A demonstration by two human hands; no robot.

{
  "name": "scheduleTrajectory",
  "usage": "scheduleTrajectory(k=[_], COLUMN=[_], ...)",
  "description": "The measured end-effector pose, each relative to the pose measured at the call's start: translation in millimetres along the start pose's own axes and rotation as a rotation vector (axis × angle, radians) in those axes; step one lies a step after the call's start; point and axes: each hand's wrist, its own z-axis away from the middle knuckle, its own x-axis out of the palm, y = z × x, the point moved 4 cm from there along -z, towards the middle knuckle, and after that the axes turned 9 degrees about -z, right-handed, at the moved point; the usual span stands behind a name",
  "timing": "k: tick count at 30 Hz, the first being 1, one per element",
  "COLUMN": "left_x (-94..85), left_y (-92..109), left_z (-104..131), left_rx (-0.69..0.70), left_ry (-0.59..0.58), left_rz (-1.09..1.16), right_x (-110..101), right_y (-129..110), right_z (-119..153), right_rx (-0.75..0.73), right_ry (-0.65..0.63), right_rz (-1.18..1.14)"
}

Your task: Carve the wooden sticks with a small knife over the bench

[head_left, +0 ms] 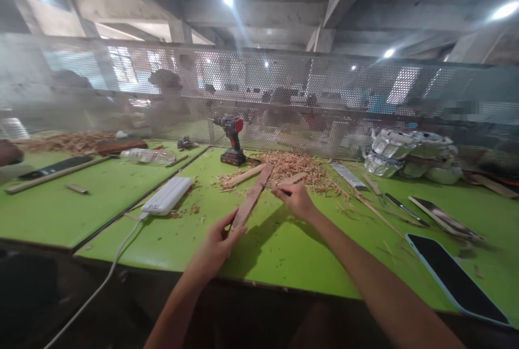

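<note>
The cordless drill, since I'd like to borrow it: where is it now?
In the head view, the drill stands on the green table, left of centre, by the left end of the wood shavings, before the perforated screen.

From here the people behind the perforated screen [251, 94] are only dim shapes — I can't make out what they do. At far left a person's hand [10, 154] is smeared and cut by the edge. Whatever the right hand [299, 202] pinches is too small to tell — and the near phone's screen [452, 273] shows nothing readable.
</note>
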Motion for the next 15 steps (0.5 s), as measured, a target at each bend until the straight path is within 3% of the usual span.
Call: scheduleTrajectory(k=[5,15], left_x=[-1.9,-4.5], left_y=[-5.2,14.7], left_z=[-2.3,1.6], left_rx=[-0.023,-0.013], left_ry=[-0.071,-0.026], left_rz=[0.035,0.036], right_x=[32.3,25.0], right_y=[-28.3,-25.5], right_z=[3.5,0.6], right_rx=[-0.053,-0.193], right_ry=[-0.168,-0.131], right_rz=[-0.109,0.039])
